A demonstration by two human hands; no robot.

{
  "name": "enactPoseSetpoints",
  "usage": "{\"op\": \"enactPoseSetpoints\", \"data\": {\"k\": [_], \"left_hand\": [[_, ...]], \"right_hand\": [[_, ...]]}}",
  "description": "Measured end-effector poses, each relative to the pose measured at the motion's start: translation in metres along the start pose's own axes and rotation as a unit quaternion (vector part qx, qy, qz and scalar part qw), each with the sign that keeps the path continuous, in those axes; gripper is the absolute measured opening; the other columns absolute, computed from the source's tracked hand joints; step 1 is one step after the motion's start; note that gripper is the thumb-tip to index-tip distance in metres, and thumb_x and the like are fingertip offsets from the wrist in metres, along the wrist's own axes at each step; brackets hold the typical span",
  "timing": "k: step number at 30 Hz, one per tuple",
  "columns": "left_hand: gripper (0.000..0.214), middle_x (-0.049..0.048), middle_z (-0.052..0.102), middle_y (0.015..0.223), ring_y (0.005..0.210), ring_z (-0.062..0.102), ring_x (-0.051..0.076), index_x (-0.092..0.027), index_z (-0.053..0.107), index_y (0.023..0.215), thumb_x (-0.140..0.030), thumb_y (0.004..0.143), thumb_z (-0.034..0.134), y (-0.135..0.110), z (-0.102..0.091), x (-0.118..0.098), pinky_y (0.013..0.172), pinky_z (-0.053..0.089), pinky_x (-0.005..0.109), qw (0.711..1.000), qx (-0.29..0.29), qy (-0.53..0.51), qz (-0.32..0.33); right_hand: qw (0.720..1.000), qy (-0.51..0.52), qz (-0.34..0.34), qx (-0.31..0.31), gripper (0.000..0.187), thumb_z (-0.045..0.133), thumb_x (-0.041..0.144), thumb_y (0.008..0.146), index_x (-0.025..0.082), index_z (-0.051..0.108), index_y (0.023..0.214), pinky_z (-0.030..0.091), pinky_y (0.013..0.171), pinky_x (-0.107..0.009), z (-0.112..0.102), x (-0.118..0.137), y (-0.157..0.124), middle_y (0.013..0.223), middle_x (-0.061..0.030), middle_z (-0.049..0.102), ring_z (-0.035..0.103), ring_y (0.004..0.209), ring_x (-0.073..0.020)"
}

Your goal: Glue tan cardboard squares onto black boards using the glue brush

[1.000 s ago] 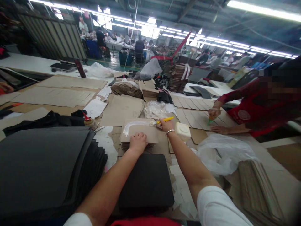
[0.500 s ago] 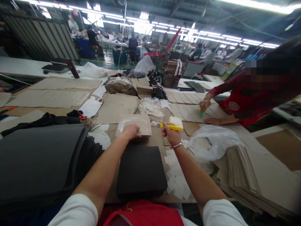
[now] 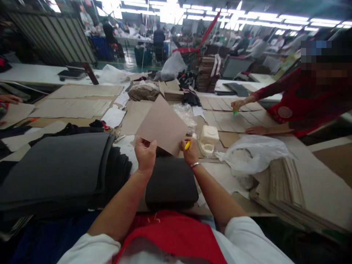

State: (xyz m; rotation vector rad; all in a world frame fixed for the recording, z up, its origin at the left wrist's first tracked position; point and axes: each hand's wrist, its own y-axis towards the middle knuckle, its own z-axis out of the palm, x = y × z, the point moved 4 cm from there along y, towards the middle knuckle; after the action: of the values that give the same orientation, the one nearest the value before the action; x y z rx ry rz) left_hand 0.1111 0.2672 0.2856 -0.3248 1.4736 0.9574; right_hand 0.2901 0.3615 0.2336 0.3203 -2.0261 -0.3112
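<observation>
My left hand (image 3: 145, 154) pinches the near left corner of a brown cardboard sheet (image 3: 162, 124), lifted and tilted above the table. My right hand (image 3: 190, 151) is closed on a yellow-handled brush (image 3: 187, 145) and also touches the sheet's near right edge. A black rectangular pad (image 3: 171, 182) lies flat just below both hands. A white glue tub (image 3: 209, 139) stands right of my right hand.
A thick stack of dark grey sheets (image 3: 57, 165) fills the left. A white plastic bag (image 3: 253, 152) and a cardboard pile (image 3: 286, 196) lie at the right. A person in red (image 3: 305, 102) works on cardboard sheets (image 3: 233, 121) across the table.
The cardboard sheet with the white glue line lay flat on its stack; both hands have now lifted and tilted it up. My right hand stopped brushing and came to the sheet's edge.
</observation>
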Motion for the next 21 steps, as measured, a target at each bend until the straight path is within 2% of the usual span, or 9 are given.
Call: {"op": "enactPoseSetpoints", "data": {"k": [3, 5, 8, 10, 12, 15, 18, 21], "left_hand": [[0.035, 0.002, 0.063, 0.09, 0.08, 0.062, 0.013, -0.019, 0.052, 0.1, -0.026, 0.068, 0.065, -0.031, 0.0, 0.003, 0.073, 0.05, 0.026, 0.986, 0.074, -0.109, -0.098], [0.042, 0.0036, 0.064, 0.095, 0.082, 0.063, 0.014, -0.02, 0.052, 0.105, -0.032, 0.068, 0.067, -0.046, -0.012, 0.01, 0.071, 0.05, 0.025, 0.972, 0.108, -0.133, -0.16], [0.04, 0.0025, 0.065, 0.086, 0.069, 0.062, 0.013, -0.02, 0.054, 0.102, -0.049, 0.076, 0.057, -0.058, -0.043, 0.035, 0.057, 0.049, 0.022, 0.95, 0.132, -0.102, -0.262], [0.04, -0.0003, 0.062, 0.071, 0.057, 0.058, 0.012, -0.018, 0.058, 0.089, -0.055, 0.077, 0.053, -0.063, -0.065, 0.056, 0.049, 0.045, 0.021, 0.937, 0.158, -0.019, -0.311], [0.039, -0.0021, 0.057, 0.06, 0.052, 0.054, 0.011, -0.015, 0.06, 0.075, -0.054, 0.074, 0.056, -0.068, -0.08, 0.075, 0.046, 0.042, 0.02, 0.924, 0.198, 0.092, -0.314], [0.037, -0.0029, 0.053, 0.053, 0.048, 0.051, 0.011, -0.015, 0.06, 0.066, -0.051, 0.073, 0.056, -0.075, -0.09, 0.092, 0.044, 0.039, 0.021, 0.899, 0.253, 0.215, -0.284], [0.037, -0.0027, 0.052, 0.05, 0.045, 0.05, 0.011, -0.015, 0.06, 0.062, -0.049, 0.075, 0.052, -0.078, -0.091, 0.102, 0.043, 0.036, 0.021, 0.877, 0.274, 0.287, -0.271], [0.036, -0.0031, 0.051, 0.047, 0.043, 0.05, 0.011, -0.016, 0.058, 0.06, -0.047, 0.076, 0.05, -0.078, -0.091, 0.11, 0.044, 0.035, 0.021, 0.864, 0.274, 0.311, -0.287]], "right_hand": [[0.997, -0.017, -0.004, -0.08, 0.024, 0.049, 0.041, 0.08, 0.02, 0.045, 0.091, 0.046, 0.071, -0.032, -0.025, -0.001, -0.007, 0.081, -0.0034, 0.058, 0.057, 0.073, -0.0158], [0.995, -0.029, -0.012, -0.093, 0.021, 0.048, 0.038, 0.081, 0.02, 0.044, 0.09, 0.045, 0.072, -0.03, -0.043, -0.007, -0.016, 0.08, -0.0025, 0.056, 0.055, 0.073, -0.0151], [0.996, -0.069, -0.004, -0.052, 0.018, 0.045, 0.037, 0.082, 0.02, 0.044, 0.089, 0.043, 0.067, -0.028, -0.061, -0.024, -0.038, 0.077, -0.0019, 0.055, 0.053, 0.068, -0.0145], [0.994, -0.106, 0.017, 0.008, 0.019, 0.045, 0.037, 0.082, 0.02, 0.045, 0.089, 0.041, 0.061, -0.026, -0.063, -0.038, -0.056, 0.075, -0.0019, 0.056, 0.052, 0.064, -0.0142], [0.986, -0.144, 0.04, 0.076, 0.02, 0.045, 0.038, 0.082, 0.02, 0.046, 0.09, 0.037, 0.055, -0.025, -0.059, -0.052, -0.073, 0.072, -0.0017, 0.057, 0.052, 0.058, -0.0141], [0.969, -0.191, 0.051, 0.147, 0.022, 0.042, 0.038, 0.083, 0.019, 0.048, 0.092, 0.033, 0.051, -0.024, -0.047, -0.069, -0.09, 0.067, -0.0017, 0.058, 0.052, 0.053, -0.0146], [0.956, -0.231, 0.045, 0.172, 0.023, 0.039, 0.035, 0.084, 0.017, 0.049, 0.094, 0.031, 0.05, -0.024, -0.037, -0.078, -0.095, 0.064, -0.002, 0.058, 0.05, 0.05, -0.0145], [0.946, -0.264, 0.037, 0.182, 0.023, 0.039, 0.034, 0.084, 0.016, 0.051, 0.095, 0.028, 0.05, -0.024, -0.03, -0.082, -0.095, 0.061, -0.0014, 0.056, 0.048, 0.047, -0.0136]]}}
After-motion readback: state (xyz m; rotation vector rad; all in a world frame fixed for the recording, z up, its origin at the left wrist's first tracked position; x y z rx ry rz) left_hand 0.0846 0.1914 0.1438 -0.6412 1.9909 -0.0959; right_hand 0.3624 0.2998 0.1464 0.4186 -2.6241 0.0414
